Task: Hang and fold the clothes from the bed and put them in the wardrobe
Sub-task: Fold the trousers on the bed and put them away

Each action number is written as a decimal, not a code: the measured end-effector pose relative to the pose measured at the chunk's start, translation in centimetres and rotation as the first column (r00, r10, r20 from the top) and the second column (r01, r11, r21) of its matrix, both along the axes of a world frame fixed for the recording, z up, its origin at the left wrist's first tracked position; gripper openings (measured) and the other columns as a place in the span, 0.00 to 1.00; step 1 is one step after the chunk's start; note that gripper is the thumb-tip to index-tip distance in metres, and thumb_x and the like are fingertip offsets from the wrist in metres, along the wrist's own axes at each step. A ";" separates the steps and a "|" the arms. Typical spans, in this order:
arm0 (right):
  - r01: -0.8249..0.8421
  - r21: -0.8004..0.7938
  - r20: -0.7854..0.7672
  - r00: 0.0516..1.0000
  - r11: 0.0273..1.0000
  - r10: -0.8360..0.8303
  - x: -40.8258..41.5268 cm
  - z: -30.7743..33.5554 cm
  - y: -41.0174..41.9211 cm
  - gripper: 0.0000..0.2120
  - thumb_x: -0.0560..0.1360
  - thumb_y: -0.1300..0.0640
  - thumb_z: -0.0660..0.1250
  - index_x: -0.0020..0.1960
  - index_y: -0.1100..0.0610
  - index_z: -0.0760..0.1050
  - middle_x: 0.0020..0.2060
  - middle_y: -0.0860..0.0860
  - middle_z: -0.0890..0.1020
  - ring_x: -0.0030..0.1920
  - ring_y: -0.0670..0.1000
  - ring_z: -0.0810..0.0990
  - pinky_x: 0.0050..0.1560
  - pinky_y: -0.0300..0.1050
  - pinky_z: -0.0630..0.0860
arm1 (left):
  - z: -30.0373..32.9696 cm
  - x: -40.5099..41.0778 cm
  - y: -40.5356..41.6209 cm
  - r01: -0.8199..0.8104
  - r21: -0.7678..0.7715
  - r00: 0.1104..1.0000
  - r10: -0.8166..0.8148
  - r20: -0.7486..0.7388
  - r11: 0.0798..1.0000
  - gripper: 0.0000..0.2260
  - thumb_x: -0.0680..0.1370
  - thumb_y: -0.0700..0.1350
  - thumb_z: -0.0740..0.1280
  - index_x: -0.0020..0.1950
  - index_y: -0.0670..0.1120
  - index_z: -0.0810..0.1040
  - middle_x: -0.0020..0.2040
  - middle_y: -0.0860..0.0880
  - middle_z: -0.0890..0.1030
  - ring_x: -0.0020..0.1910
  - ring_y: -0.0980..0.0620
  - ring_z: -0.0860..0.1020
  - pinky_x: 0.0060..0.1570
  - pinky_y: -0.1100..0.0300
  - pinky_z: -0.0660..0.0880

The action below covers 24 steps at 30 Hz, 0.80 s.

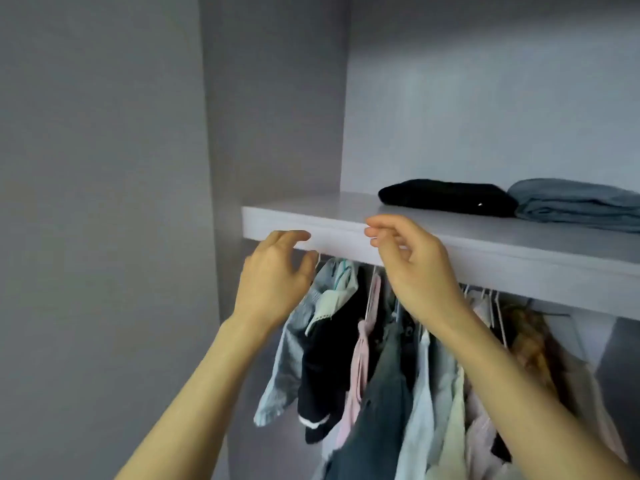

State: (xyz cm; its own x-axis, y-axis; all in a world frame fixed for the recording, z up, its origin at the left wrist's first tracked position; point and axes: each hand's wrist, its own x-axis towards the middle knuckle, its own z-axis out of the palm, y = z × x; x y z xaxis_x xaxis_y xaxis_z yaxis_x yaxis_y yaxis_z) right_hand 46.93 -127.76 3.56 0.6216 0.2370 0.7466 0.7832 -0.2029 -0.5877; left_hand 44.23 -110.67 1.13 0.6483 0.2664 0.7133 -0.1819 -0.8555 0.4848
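Both hands are reaching up at the front edge of the wardrobe shelf (485,247). The left hand (273,282) is hanging loosely curled, gripping nothing. The right hand (412,268) is pinching a thin white hanger hook (374,240). Hung clothes (388,375) are crowding below; a folded black garment (446,197) and grey-blue one (578,204) are lying on the shelf.

Both arms raised; left hand (273,275) and right hand (412,268) loosely curled.

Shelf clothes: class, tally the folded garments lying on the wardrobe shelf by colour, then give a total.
Black folded garment: 1
Grey-blue folded garment: 1
Total on the shelf: 2
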 end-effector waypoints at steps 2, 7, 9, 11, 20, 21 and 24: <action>-0.133 0.018 -0.120 0.984 0.991 0.134 -2.6 -3.9 0.9 0.13 0.79 0.63 0.58 0.49 0.46 0.75 0.47 0.44 0.80 0.51 0.41 0.79 0.52 0.32 0.73 | -4.3 -4.8 1.0 -0.053 -0.045 0.994 0.049 -0.097 0.998 0.14 0.77 0.46 0.65 0.63 0.48 0.76 0.59 0.48 0.77 0.52 0.44 0.77 0.56 0.56 0.70; -0.322 -0.179 -0.423 0.879 0.930 0.223 -8.8 -14.4 5.6 0.12 0.78 0.64 0.58 0.48 0.50 0.76 0.43 0.46 0.82 0.49 0.51 0.81 0.53 0.42 0.74 | -13.6 -16.4 4.2 -0.202 -0.095 0.923 0.157 -0.352 0.975 0.14 0.79 0.46 0.64 0.64 0.47 0.76 0.61 0.47 0.77 0.59 0.47 0.75 0.56 0.59 0.69; -0.475 -0.339 -0.515 0.816 0.812 0.262 -13.1 -18.6 9.1 0.11 0.78 0.62 0.58 0.52 0.53 0.77 0.43 0.47 0.82 0.50 0.52 0.81 0.53 0.44 0.74 | -17.7 -22.8 5.7 -0.312 -0.132 0.857 0.219 -0.467 0.941 0.14 0.79 0.47 0.64 0.64 0.48 0.76 0.62 0.49 0.77 0.60 0.48 0.75 0.57 0.58 0.70; -0.587 -0.422 -0.574 0.763 0.691 0.297 -16.4 -21.2 11.6 0.11 0.79 0.61 0.58 0.55 0.54 0.78 0.44 0.47 0.82 0.50 0.50 0.80 0.51 0.40 0.73 | -21.0 -27.6 6.4 -0.391 -0.155 0.791 0.246 -0.560 0.907 0.14 0.79 0.48 0.63 0.64 0.48 0.76 0.62 0.50 0.77 0.59 0.49 0.76 0.58 0.59 0.70; -0.864 -0.496 -0.707 0.459 0.086 0.538 -35.9 -27.9 29.6 0.12 0.80 0.57 0.57 0.57 0.56 0.77 0.43 0.47 0.80 0.47 0.47 0.80 0.54 0.43 0.75 | -30.0 -52.3 15.7 -0.867 -0.203 0.437 0.498 -0.749 0.456 0.12 0.79 0.48 0.62 0.62 0.50 0.77 0.61 0.51 0.78 0.58 0.52 0.77 0.55 0.62 0.70; -0.878 -0.478 -0.720 0.407 0.023 0.562 -39.2 -28.5 32.8 0.12 0.80 0.57 0.57 0.57 0.57 0.77 0.43 0.48 0.80 0.47 0.47 0.80 0.53 0.42 0.74 | -30.1 -55.7 17.4 -0.899 -0.198 0.394 0.523 -0.756 0.391 0.12 0.80 0.48 0.62 0.62 0.50 0.77 0.61 0.51 0.78 0.58 0.52 0.77 0.55 0.61 0.70; -0.883 -0.456 -0.751 0.312 -0.115 0.582 -46.5 -29.3 39.1 0.12 0.81 0.56 0.56 0.57 0.56 0.77 0.44 0.49 0.81 0.46 0.45 0.79 0.50 0.38 0.73 | -30.6 -62.6 20.9 -0.953 -0.178 0.293 0.586 -0.756 0.247 0.12 0.80 0.47 0.62 0.62 0.48 0.77 0.61 0.51 0.78 0.58 0.51 0.77 0.56 0.61 0.69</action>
State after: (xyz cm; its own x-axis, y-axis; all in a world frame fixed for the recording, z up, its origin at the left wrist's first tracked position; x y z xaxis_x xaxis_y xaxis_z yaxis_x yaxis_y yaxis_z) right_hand 0.43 -88.62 -25.78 -0.2776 0.9355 -0.2185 0.6303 0.0057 -0.7763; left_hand -18.39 -89.72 -29.45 -0.0049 0.9962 -0.0874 0.8018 0.0562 0.5950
